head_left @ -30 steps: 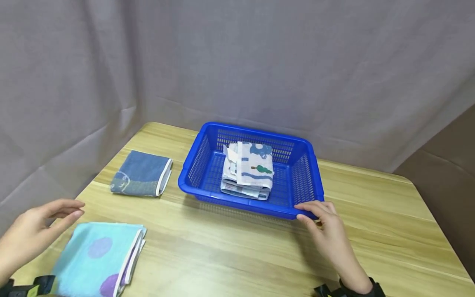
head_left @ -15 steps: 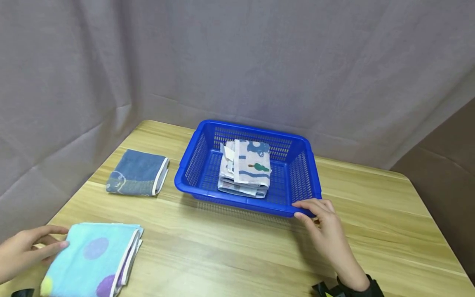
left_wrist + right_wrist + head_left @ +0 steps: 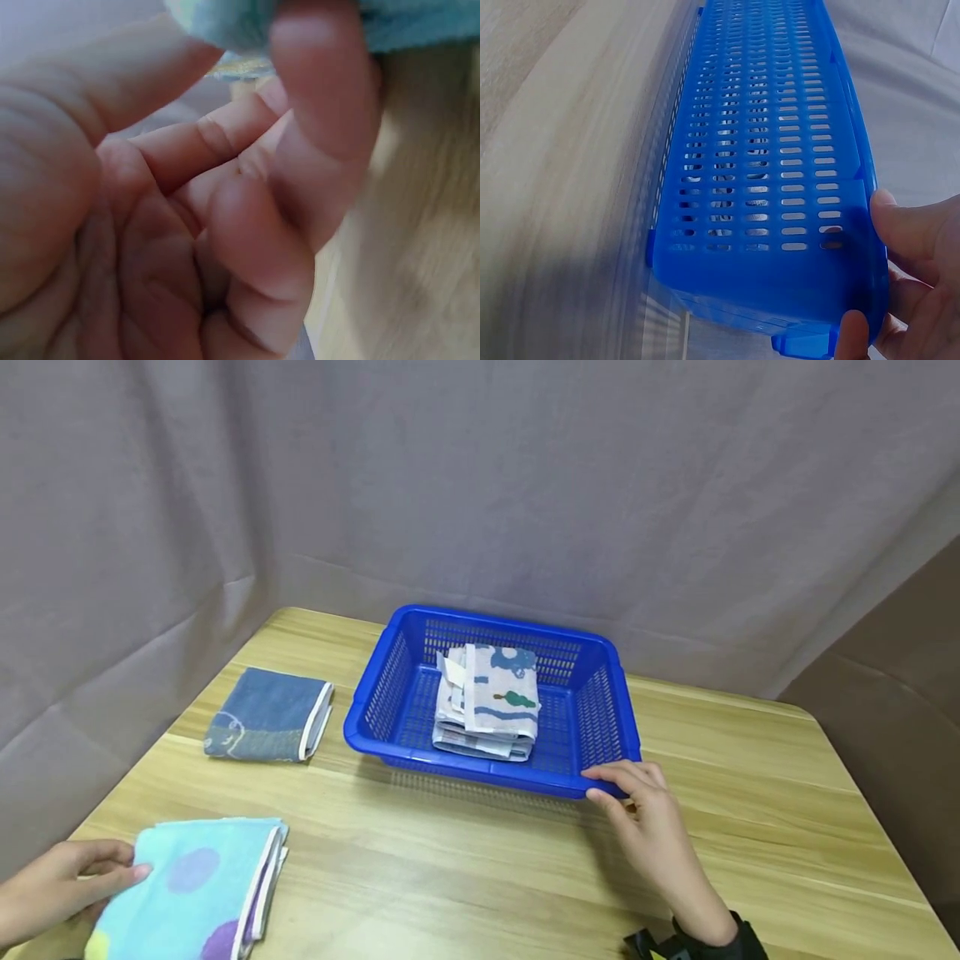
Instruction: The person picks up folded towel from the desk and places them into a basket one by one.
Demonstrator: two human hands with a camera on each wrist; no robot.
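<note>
At the front left in the head view, my left hand (image 3: 71, 889) pinches the left edge of a folded turquoise towel (image 3: 176, 893) with purple and yellow dots. In the left wrist view the towel's edge (image 3: 225, 22) sits between thumb and fingertips. My right hand (image 3: 648, 818) grips the near right corner of a blue plastic basket (image 3: 480, 768), thumb outside and fingers over the rim. The right wrist view shows the basket's slotted side wall (image 3: 757, 150) beside that hand. Inside the basket lies a stack of folded pale towels (image 3: 498, 693) with blue and green patterns.
A folded dark blue towel (image 3: 270, 714) with white edging lies left of the basket. All this is on a wooden table (image 3: 420, 877). Grey curtain (image 3: 480, 485) hangs behind the table and along its left side.
My left hand has come down from above the turquoise towel to its left edge and taken hold of it. My right hand stays on the basket corner. The head view has shifted slightly.
</note>
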